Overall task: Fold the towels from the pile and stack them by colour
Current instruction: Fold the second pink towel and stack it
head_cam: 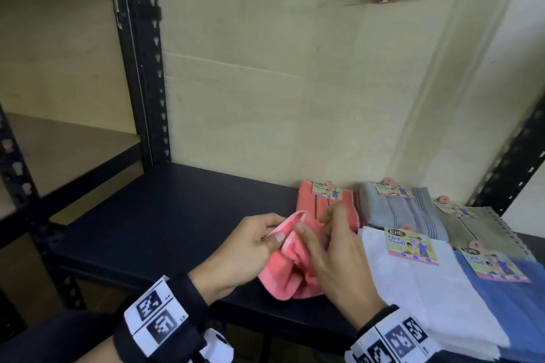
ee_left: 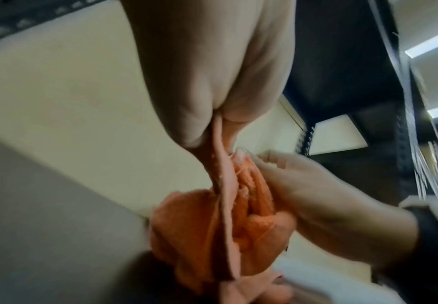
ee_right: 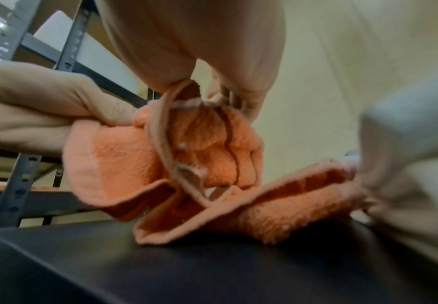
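Note:
A crumpled coral-pink towel [head_cam: 290, 267] hangs just above the black shelf board [head_cam: 165, 224], held between both hands. My left hand [head_cam: 277, 228] pinches its pale hem between thumb and fingers, which shows close up in the left wrist view [ee_left: 220, 117]. My right hand [head_cam: 312, 225] pinches another part of the hem [ee_right: 186, 90], with the towel [ee_right: 207, 148] drooping below it. Behind the hands lies a folded pink towel [head_cam: 327, 203] with a paper label. The fabric hides the right fingertips.
To the right lie labelled towels: grey striped [head_cam: 404, 209], olive [head_cam: 483, 230], white [head_cam: 413, 283] and blue [head_cam: 519, 306]. A beige back panel [head_cam: 295, 82] closes the shelf behind. Black slotted uprights [head_cam: 147, 68] stand at left and right. The shelf's left half is bare.

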